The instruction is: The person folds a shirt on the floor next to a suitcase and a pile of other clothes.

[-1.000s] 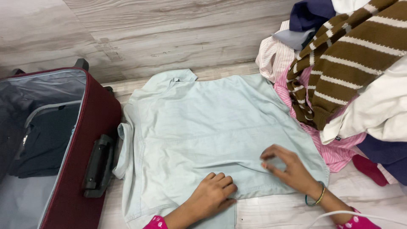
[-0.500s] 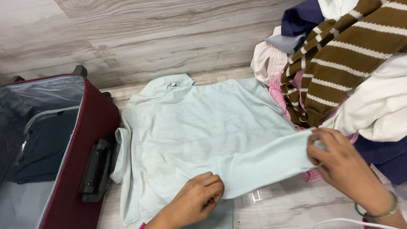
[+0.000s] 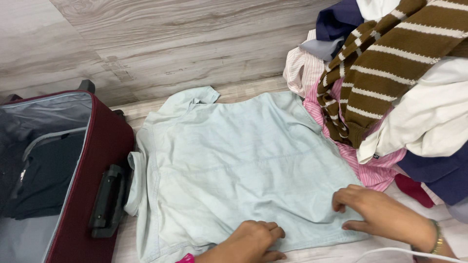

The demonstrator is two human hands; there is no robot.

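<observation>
A pale blue shirt (image 3: 229, 160) lies spread flat, back up, on the light surface, its collar toward the far wall. My left hand (image 3: 256, 241) rests fingers curled on its near hem at bottom centre. My right hand (image 3: 378, 214), with bangles at the wrist, presses the shirt's near right corner, fingers bent over the cloth edge. Neither hand lifts the fabric.
An open maroon suitcase (image 3: 105, 146) with grey lining and dark clothes inside stands at the left, its black handle (image 3: 105, 202) touching the shirt. A heap of clothes, with a brown striped sweater (image 3: 390, 58), pink striped shirt (image 3: 375, 170) and white garment (image 3: 429, 122), fills the right.
Half a second ago my right hand held the shirt's right side lifted and stretched out; it has laid it back down flat and now presses the corner. My left hand shifted slightly right along the hem.
</observation>
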